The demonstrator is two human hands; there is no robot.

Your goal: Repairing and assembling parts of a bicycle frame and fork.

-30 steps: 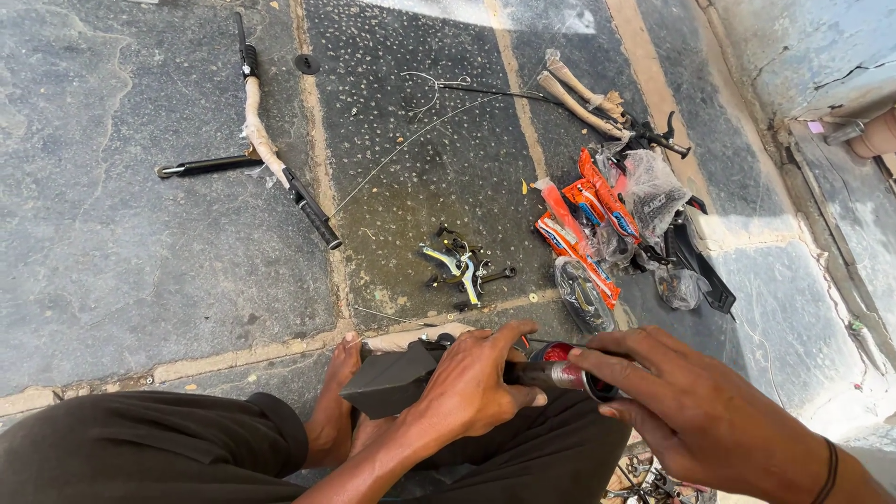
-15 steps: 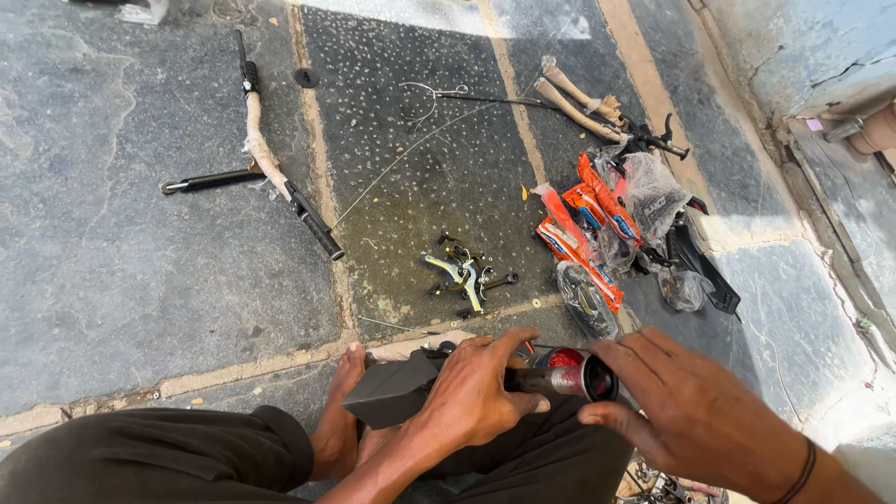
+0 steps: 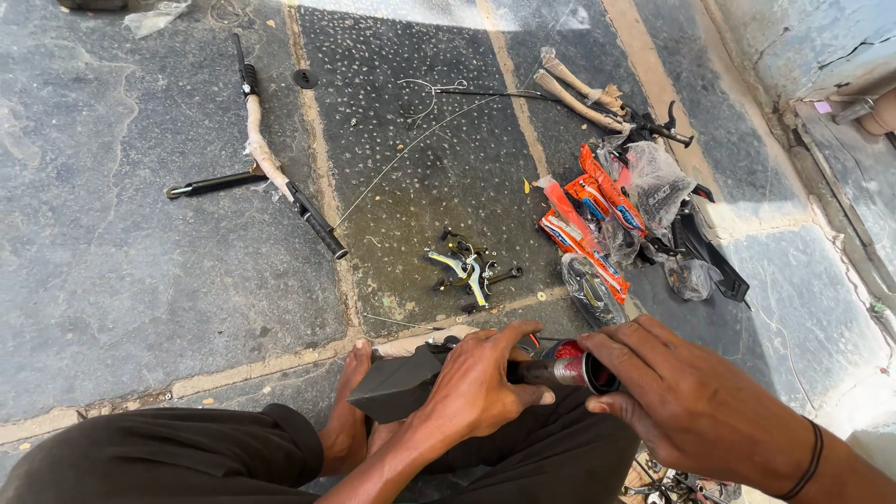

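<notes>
My left hand (image 3: 481, 387) is clasped around a black part with a dark metal shaft (image 3: 401, 387), held over my lap. At the shaft's right end is a red and silver round piece (image 3: 581, 366). My right hand (image 3: 686, 401) grips that round piece with thumb and fingers; a dark band is on its wrist. My bare foot (image 3: 347, 411) rests on the stone floor just below the part.
On the stone floor lie a bicycle handlebar wrapped in beige tape (image 3: 266, 163), a thin cable (image 3: 420, 135), black brake parts (image 3: 467, 266), orange packets and plastic bags (image 3: 607, 210), and wrapped levers (image 3: 588, 93). A wall edge (image 3: 821, 112) runs along the right.
The view has shifted slightly. Both hands stay on the part; my right hand has closed in further over the red round piece.
</notes>
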